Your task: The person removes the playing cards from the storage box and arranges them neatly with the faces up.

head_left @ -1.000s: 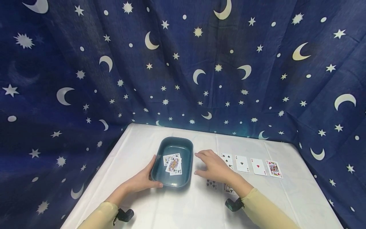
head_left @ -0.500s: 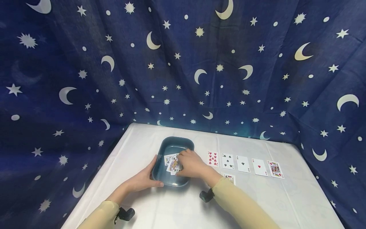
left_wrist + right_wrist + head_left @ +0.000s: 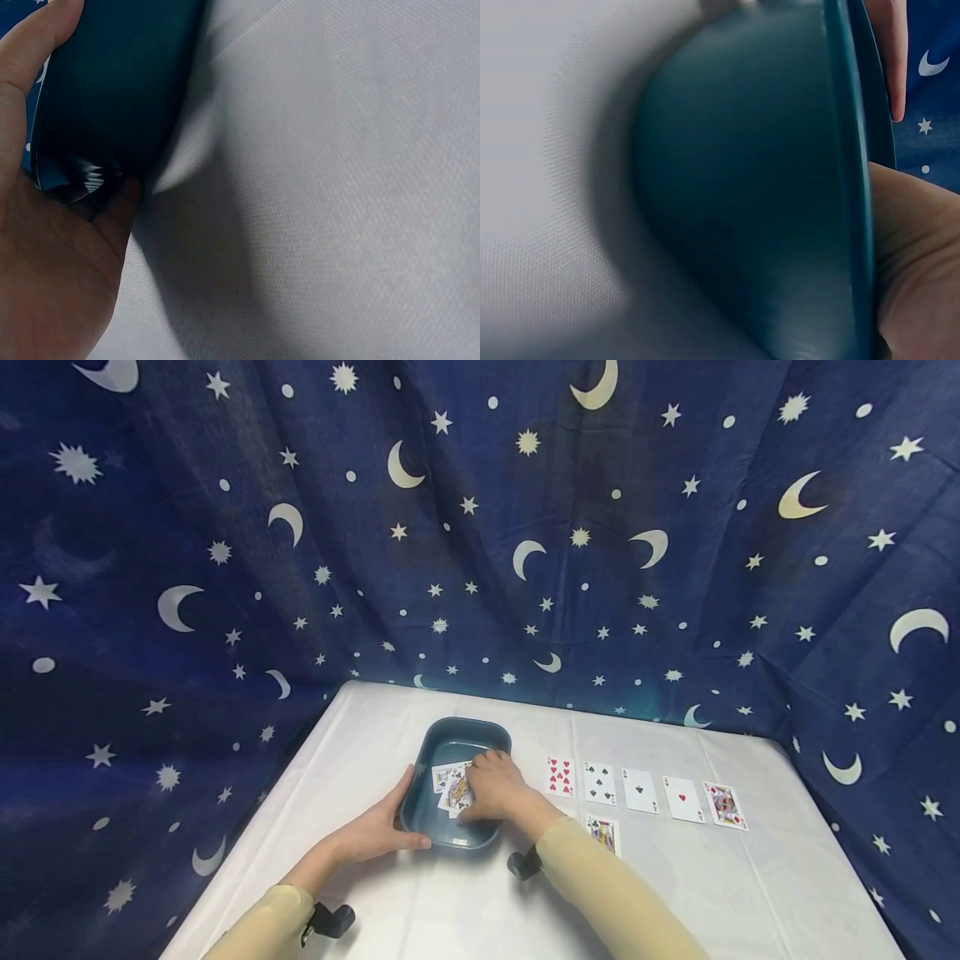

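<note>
A dark teal plastic tub point(image 3: 452, 726) stands on the white table point(image 3: 465, 902), with several face-up playing cards point(image 3: 447, 775) inside. My left hand point(image 3: 378, 831) grips its near left corner, thumb on the rim; the left wrist view shows my palm point(image 3: 52, 285) against the tub's wall point(image 3: 120, 82). My right hand point(image 3: 495, 787) reaches into the tub from the right. Its fingers curl down onto the cards and hide whatever card lies under them. In the right wrist view the tub's outer wall point(image 3: 765, 187) fills the frame beside the heel of my right hand point(image 3: 919, 262).
Right of the tub a row of face-up cards lies on the cloth: a nine of hearts point(image 3: 558, 775), a spade card point(image 3: 600, 782), a club card point(image 3: 641, 791), an ace of hearts point(image 3: 682, 797), a court card point(image 3: 725, 805). Another court card point(image 3: 603, 833) lies nearer. A star-and-moon curtain point(image 3: 480, 527) hangs behind.
My right hand left the table beside the card row and moved left into the tub. A spade card that lay near it on the cloth is gone. The left hand stayed put.
</note>
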A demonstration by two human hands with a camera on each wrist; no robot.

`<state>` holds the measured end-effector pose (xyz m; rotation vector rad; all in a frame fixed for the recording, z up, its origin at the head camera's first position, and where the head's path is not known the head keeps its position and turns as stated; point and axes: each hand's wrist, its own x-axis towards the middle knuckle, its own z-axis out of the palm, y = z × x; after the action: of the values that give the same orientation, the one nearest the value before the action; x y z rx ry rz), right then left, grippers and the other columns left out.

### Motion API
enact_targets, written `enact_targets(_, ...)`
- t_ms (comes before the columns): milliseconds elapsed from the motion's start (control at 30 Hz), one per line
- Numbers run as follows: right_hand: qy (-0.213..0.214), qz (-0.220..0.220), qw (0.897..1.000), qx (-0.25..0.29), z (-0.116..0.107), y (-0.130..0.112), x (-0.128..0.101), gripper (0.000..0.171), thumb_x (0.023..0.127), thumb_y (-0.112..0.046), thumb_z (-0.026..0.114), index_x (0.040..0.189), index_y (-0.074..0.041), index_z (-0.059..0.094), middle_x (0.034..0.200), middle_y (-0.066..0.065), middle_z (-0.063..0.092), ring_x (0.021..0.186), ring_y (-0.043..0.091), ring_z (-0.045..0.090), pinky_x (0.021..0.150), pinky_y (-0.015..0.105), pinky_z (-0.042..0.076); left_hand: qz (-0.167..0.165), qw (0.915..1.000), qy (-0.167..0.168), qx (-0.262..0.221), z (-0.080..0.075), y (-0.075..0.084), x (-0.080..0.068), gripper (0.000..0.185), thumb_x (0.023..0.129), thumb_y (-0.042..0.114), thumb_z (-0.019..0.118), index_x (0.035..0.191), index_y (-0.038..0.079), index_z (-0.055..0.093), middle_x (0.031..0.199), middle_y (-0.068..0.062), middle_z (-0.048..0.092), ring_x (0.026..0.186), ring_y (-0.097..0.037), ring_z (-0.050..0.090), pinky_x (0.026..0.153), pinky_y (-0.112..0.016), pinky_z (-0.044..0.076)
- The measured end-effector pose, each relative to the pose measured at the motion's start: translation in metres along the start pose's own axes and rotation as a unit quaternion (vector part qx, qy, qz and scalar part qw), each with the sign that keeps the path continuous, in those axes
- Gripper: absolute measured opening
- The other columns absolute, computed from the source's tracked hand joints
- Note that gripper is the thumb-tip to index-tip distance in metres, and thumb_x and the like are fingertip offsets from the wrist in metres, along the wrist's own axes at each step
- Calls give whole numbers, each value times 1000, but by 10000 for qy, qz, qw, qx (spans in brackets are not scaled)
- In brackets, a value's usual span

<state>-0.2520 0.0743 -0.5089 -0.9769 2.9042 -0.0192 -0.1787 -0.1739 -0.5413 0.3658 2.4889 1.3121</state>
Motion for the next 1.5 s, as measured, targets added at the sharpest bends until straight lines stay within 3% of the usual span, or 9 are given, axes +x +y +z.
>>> enact_targets(533, -50, 217, 9997, -93, 3, -2, 5, 90, 67, -72, 82, 128, -8, 69, 127, 6, 61, 121, 26, 50, 110, 44, 37, -32, 10000, -24, -15, 0, -1, 0, 132, 78, 47, 88, 166, 20, -7, 172, 0, -2, 156, -27, 6, 121, -48, 25)
enact_targets(900, -23, 372, 9993, 56, 6, -2, 8, 89, 62, -70, 87, 123, -7, 71, 118, 4, 62, 111, 23, 50, 105, 42, 39, -10, 10000, -62, -28, 0, 2, -1, 130, 80, 44, 87, 165, 18, -7, 172, -3, -2, 156, -29, 4, 122, -49, 20)
enact_targets(1167, 9, 430, 9990, 87, 9, -3, 11, 89, 62, -67, 88, 125, -7, 70, 118, 4, 62, 114, 24, 51, 105, 42, 39, 89, 9998, -33, -174, 0, 4, -2, 128, 80, 39, 88, 166, 17, -4, 172, -4, 0, 156, -31, 7, 119, -50, 29)
enact_targets(1500, -3, 520, 9986, 135, 9, -3, 11, 94, 61, -66, 89, 127, -3, 65, 116, 6, 62, 110, 24, 50, 104, 42, 40, 47, 9999, -39, -126, 1, 3, -2, 129, 80, 42, 88, 166, 17, -6, 172, -4, -1, 156, -31, 4, 121, -51, 23)
